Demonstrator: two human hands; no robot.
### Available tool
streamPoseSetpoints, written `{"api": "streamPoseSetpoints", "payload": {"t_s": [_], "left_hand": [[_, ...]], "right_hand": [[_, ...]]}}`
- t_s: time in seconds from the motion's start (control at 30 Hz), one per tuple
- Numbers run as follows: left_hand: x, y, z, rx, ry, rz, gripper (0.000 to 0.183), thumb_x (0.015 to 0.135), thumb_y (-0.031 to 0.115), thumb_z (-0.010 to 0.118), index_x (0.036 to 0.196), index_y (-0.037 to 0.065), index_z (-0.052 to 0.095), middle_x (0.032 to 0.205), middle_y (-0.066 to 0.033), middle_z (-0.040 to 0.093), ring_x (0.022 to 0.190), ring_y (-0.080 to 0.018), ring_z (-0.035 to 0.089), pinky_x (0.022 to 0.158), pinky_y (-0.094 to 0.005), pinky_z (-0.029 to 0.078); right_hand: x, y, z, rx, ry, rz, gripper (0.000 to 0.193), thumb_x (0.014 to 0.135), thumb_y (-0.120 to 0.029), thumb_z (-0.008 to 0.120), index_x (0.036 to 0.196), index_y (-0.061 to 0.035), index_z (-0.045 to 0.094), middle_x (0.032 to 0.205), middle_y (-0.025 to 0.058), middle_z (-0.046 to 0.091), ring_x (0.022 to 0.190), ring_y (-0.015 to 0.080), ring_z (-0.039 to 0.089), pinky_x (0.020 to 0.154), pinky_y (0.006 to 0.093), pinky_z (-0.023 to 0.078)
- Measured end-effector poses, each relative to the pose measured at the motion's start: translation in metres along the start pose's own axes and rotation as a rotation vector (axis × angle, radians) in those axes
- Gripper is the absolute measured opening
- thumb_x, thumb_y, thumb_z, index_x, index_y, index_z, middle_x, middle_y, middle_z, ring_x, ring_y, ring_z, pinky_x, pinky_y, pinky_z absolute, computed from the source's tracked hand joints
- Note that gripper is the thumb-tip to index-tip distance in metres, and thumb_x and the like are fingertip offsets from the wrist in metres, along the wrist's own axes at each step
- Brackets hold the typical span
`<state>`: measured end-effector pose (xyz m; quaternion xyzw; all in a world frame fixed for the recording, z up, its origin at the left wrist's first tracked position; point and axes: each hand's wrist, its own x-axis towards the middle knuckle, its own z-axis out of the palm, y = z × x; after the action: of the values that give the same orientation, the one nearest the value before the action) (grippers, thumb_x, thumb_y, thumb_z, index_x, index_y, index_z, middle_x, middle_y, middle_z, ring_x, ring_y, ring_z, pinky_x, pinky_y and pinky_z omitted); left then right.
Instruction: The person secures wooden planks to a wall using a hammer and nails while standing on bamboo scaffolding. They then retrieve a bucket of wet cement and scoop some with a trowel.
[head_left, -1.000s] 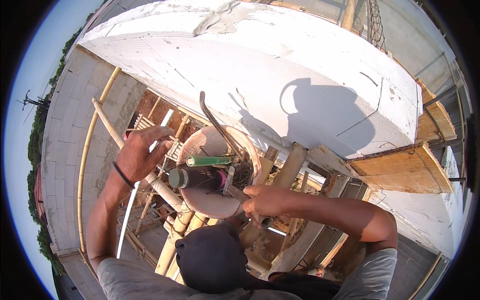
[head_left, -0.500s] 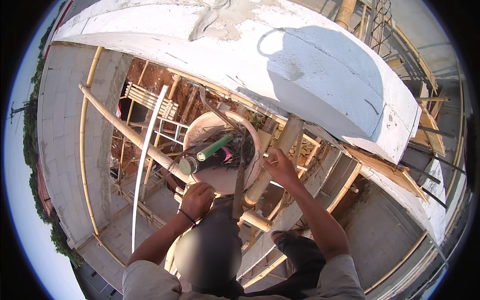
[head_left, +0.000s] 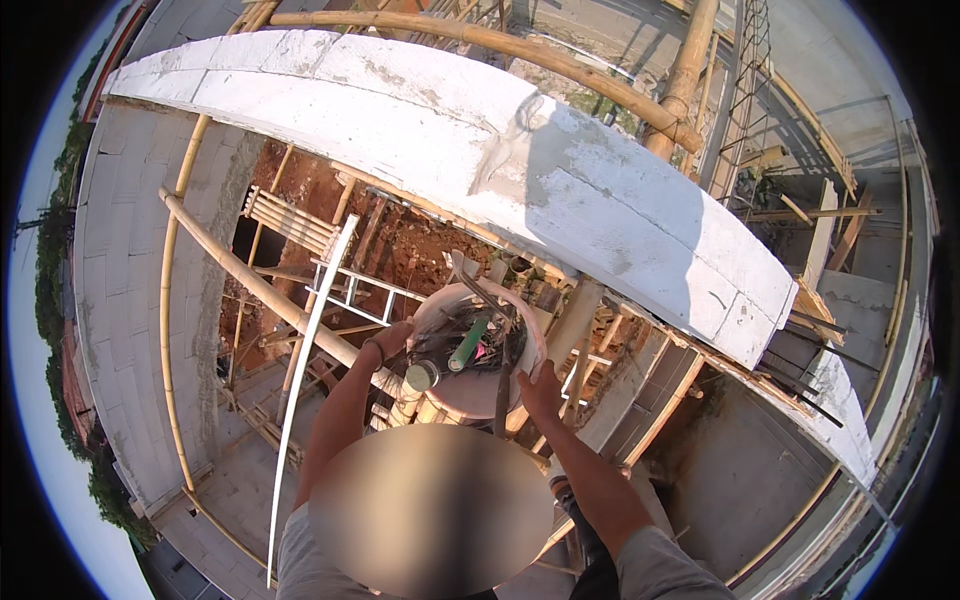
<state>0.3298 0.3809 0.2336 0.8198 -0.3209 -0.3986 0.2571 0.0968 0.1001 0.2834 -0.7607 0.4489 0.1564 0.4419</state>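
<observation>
A pinkish bucket (head_left: 451,404) rests on the bamboo poles before me. My left hand (head_left: 397,338) closes over its left rim, with a dark band at the wrist. On the opposite side, my right hand (head_left: 541,388) grips the right rim, the fingers partly hidden by the bucket wall. Inside lie a green tube (head_left: 468,345), a dark bottle with a greyish cap (head_left: 421,376), a bit of something pink and a tangle of thin dark strips. A metal bar (head_left: 486,293) sticks out at the top, and a long dark handle (head_left: 503,385) leans over the near rim.
A white block wall (head_left: 400,85) curves across beyond the bucket. Bamboo poles (head_left: 250,280) and a pale upright strip (head_left: 310,330) stand at left, by a white ladder (head_left: 365,290). Red soil (head_left: 400,245) shows far below. Wooden boards (head_left: 822,305) jut out at right.
Both hands have moved onto the bucket's rim, the left from its near side, the right from the air beside it. In the view, the bucket sits further right and more wall top shows.
</observation>
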Motion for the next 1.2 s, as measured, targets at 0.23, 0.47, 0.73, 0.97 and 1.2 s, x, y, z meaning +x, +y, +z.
{"api": "streamPoseSetpoints", "payload": {"t_s": [0.23, 0.47, 0.73, 0.97, 1.2], "left_hand": [[-0.017, 0.041, 0.038, -0.14, 0.337, -0.576, 0.034, 0.092, 0.031, 0.053, 0.083, -0.002, 0.059, 0.076, -0.0177, 0.063, 0.075, -0.0309, 0.063, 0.068, -0.0392, 0.048], [-0.126, 0.115, -0.002, -0.391, 0.404, -0.686, 0.033, 0.087, 0.031, 0.058, 0.08, -0.001, 0.061, 0.065, -0.0103, 0.059, 0.06, -0.016, 0.055, 0.058, -0.0356, 0.044], [-0.202, 0.31, -0.196, -0.419, 0.474, -0.46, 0.035, 0.092, 0.033, 0.059, 0.075, 0.003, 0.058, 0.065, 0.0007, 0.05, 0.061, -0.0082, 0.043, 0.054, -0.0274, 0.035], [-0.11, 0.425, -0.316, -0.131, 0.445, -0.052, 0.038, 0.097, 0.037, 0.056, 0.097, 0.0, 0.064, 0.083, -0.005, 0.06, 0.076, -0.0125, 0.05, 0.068, -0.0296, 0.042], [0.112, 0.495, -0.368, 0.243, 0.029, 0.223, 0.03, 0.096, 0.028, 0.055, 0.095, -0.001, 0.064, 0.069, -0.0156, 0.06, 0.064, -0.0216, 0.058, 0.065, -0.0341, 0.048]], "right_hand": [[0.005, -0.006, -0.018, -0.025, -0.131, 0.032, 0.036, 0.083, -0.017, 0.06, 0.108, 0.001, 0.041, 0.092, 0.0339, 0.062, 0.091, 0.0516, 0.06, 0.078, 0.0556, 0.048], [-0.062, -0.064, -0.084, -0.086, -0.053, -0.054, 0.037, 0.079, -0.019, 0.065, 0.105, 0.0028, 0.049, 0.084, 0.0259, 0.064, 0.082, 0.0434, 0.065, 0.073, 0.0507, 0.051], [-0.179, -0.207, -0.238, 0.27, 0.016, -0.208, 0.037, 0.08, -0.022, 0.072, 0.104, 0.001, 0.054, 0.074, 0.0185, 0.064, 0.067, 0.0308, 0.067, 0.061, 0.0386, 0.05], [-0.21, -0.262, -0.325, 0.554, 0.316, -0.268, 0.03, 0.084, -0.014, 0.07, 0.101, 0.0023, 0.052, 0.069, 0.0081, 0.059, 0.061, 0.0121, 0.056, 0.056, 0.0293, 0.045], [-0.169, -0.261, -0.281, 0.829, 0.519, -0.149, 0.031, 0.09, -0.013, 0.066, 0.109, 0.0031, 0.047, 0.085, 0.009, 0.062, 0.071, 0.0101, 0.059, 0.059, 0.0262, 0.048]]}}
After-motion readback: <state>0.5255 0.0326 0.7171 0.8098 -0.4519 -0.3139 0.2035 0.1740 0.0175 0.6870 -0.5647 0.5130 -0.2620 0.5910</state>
